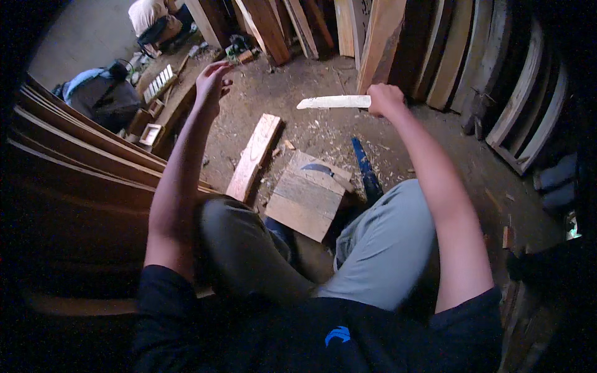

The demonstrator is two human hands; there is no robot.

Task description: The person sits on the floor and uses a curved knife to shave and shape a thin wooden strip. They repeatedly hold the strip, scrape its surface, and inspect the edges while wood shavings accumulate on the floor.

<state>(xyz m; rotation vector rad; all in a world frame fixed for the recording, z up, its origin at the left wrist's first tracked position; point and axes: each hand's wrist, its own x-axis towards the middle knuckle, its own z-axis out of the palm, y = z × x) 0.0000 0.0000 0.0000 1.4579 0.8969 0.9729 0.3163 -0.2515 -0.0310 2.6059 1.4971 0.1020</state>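
Brown floor, wood shavings scattered — right hand clamped on pale wood strip (free end tapered); left hand raised — thumb and fingers apart.

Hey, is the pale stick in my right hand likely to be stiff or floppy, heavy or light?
The stick is probably stiff: gripped at one end by your right hand, it juts out with no clear bend. It's likely light too, being slim and held one-handed.

This looks like a woodworking workshop, with boards standing upright and shavings scattered across the floor.
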